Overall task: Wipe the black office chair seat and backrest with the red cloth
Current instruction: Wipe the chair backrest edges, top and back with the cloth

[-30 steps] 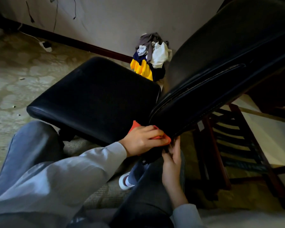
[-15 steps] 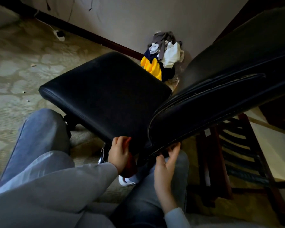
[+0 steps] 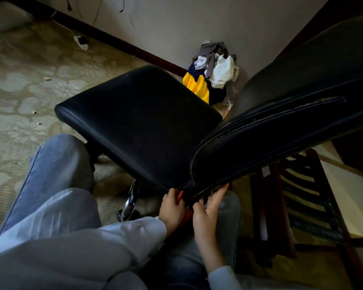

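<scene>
Patterned carpet (image 3: 29, 84) filled the left half of the view, with a pale wall (image 3: 197, 21) and dark baseboard (image 3: 134, 51) behind it. Black office chair sat centre-right. Backrest (image 3: 291, 122) was tilted far over, running from lower centre up to the right edge, its stitched rim worn pale in places. Seat (image 3: 138, 122) lay left of it, flat and glossy. Person's jeans leg (image 3: 57, 164) and grey sleeve (image 3: 82, 248) covered bottom left.

Dark wooden slatted chair (image 3: 302, 195) stood under and behind the backrest on the right. Clothes pile (image 3: 216, 70) (yellow, navy, white, grey) sat against the wall, in the gap between seat and backrest. Chrome base part (image 3: 131, 200) showed below the seat's near edge.

Left hand (image 3: 172, 208) was at the corner where seat and backrest meet, fingers curled and clamped on the red cloth (image 3: 188, 214). Cloth was mostly buried in the fist. One red sliver showed between the fingers right at the seat corner, another bit stuck out on the side facing the right hand. How much cloth touched the chair, couldn't tell.

Right hand (image 3: 208, 212) was just beside the left, cloth between the two. Its fingers were mostly straight, fingertips (image 3: 222, 189) up against the backrest's lower rim, not wrapped round anything visible.

White plug (image 3: 81, 41) with a cable lay on the carpet by the baseboard, well apart from the chair.
</scene>
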`<state>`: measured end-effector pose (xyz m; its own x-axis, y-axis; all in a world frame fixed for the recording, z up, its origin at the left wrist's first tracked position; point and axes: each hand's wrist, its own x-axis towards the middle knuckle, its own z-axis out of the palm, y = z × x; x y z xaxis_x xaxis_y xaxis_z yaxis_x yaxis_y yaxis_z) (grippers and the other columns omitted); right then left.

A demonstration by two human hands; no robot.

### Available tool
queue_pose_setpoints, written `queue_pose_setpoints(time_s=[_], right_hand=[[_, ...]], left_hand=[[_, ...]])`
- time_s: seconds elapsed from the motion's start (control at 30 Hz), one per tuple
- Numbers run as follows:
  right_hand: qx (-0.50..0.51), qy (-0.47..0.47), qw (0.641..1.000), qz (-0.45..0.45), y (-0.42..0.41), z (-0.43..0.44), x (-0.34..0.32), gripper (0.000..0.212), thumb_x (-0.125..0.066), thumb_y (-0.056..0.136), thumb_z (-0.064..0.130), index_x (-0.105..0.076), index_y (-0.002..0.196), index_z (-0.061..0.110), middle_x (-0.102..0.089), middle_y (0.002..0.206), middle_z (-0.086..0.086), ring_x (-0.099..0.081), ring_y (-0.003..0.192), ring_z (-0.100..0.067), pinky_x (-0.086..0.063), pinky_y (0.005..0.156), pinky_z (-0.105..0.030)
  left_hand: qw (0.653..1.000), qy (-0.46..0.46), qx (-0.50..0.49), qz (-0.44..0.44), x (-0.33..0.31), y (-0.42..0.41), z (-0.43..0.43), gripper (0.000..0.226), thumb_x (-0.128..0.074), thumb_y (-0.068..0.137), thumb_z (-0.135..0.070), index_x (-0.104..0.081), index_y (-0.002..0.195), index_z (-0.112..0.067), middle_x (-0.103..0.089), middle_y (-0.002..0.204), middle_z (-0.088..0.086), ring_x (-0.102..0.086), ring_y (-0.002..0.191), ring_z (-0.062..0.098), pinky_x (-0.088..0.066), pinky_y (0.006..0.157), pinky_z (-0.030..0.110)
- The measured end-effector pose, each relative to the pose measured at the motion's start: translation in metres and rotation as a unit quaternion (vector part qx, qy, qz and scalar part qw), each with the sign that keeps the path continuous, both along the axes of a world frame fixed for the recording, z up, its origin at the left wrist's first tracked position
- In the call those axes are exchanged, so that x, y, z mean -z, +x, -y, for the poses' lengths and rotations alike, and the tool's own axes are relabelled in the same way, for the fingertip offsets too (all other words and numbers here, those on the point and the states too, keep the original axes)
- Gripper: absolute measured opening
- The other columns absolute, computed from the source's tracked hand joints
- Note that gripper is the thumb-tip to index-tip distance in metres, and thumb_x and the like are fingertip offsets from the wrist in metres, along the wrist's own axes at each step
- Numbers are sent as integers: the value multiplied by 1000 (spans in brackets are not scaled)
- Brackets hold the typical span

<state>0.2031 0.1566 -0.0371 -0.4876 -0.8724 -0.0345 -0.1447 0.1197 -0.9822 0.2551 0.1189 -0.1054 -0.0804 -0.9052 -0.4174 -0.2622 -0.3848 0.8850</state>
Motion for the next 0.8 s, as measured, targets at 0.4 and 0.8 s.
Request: queue_pose_setpoints(time_s=[0.4, 0.8], right_hand=[[131, -70, 985, 87, -21, -7, -12, 54, -32, 87, -12, -50, 123, 24, -58, 122, 5, -56, 110, -4, -47, 79, -10], [140, -170, 972, 85, -31, 1, -41, 51, -40, 78, 9, -51, 122, 32, -61, 117, 15, -53, 122, -9, -43, 99, -27]], left_hand=[[976, -128, 0, -178, -76, -3, -3, 7, -53, 92, -16, -55, 95, -22, -58, 97, 6, -58, 87, 15, -47, 76, 31], [913, -371, -77, -151, -62, 17, 2, 30, -48, 85, -19, -58, 111, -29, -47, 110, -4, -49, 104, -2, -40, 94, 15]])
